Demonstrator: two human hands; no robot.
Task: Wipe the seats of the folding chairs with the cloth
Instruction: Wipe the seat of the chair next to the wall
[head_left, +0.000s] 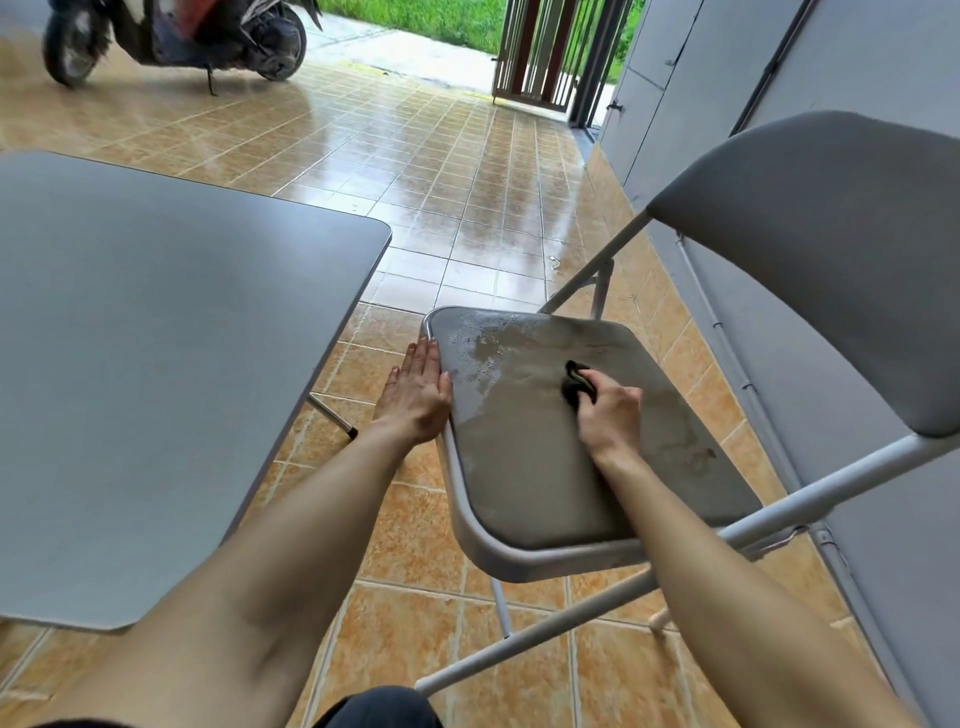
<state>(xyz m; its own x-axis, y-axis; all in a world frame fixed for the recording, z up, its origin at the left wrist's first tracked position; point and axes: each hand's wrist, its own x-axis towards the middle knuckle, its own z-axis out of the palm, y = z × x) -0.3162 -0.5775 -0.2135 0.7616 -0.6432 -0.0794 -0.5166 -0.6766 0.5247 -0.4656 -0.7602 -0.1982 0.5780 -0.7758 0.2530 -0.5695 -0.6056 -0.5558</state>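
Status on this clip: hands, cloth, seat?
Right hand shut on cloth, mid-seat. Left hand flat, bracing seat edge. Droplets at far left corner. Nothing in the way.

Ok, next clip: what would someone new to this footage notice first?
Probably the grey padded seat of the folding chair at centre right, beaded with water droplets at its far left corner. The right hand presses a small dark cloth onto the middle of that seat, while the left hand lies flat against its left edge. A large grey rounded tabletop fills the left side, and a parked scooter stands at the top left.
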